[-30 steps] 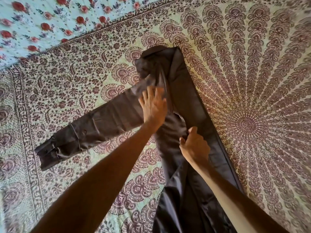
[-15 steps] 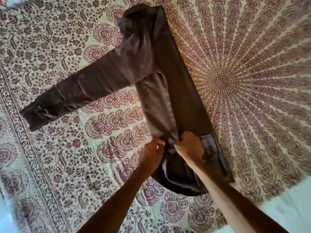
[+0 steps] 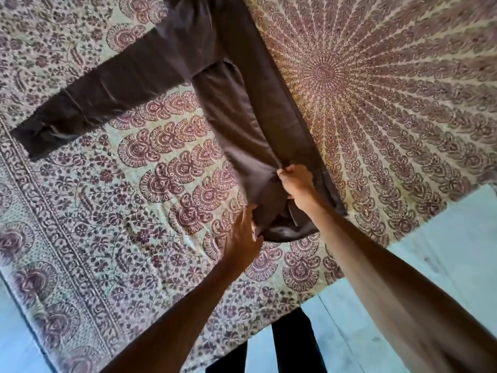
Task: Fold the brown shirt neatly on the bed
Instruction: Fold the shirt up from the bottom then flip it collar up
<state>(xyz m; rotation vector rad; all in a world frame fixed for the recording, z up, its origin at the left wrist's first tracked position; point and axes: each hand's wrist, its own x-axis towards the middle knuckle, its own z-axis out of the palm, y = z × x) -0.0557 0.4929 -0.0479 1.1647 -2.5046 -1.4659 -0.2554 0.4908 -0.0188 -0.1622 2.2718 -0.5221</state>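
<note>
The brown shirt (image 3: 242, 109) lies on the bed as a long narrow strip, folded lengthwise, running from the top of the view toward me. One sleeve (image 3: 102, 95) sticks out flat to the left. My right hand (image 3: 295, 181) is closed on a pinch of cloth near the strip's lower end. My left hand (image 3: 244, 232) grips the hem's left corner, fingers curled around the edge. The collar end is cut off by the top of the frame.
The bed is covered by a patterned maroon and cream spread (image 3: 134, 211) with a round mandala (image 3: 325, 74) to the right of the shirt. The bed's near edge runs diagonally at lower right, with pale floor (image 3: 443, 251) beyond and my dark trouser legs (image 3: 290, 345) below.
My hands went from the shirt's middle down to its hem. The left hand has since shifted lower and left onto the hem corner. The view has tilted down, showing the bed edge and floor.
</note>
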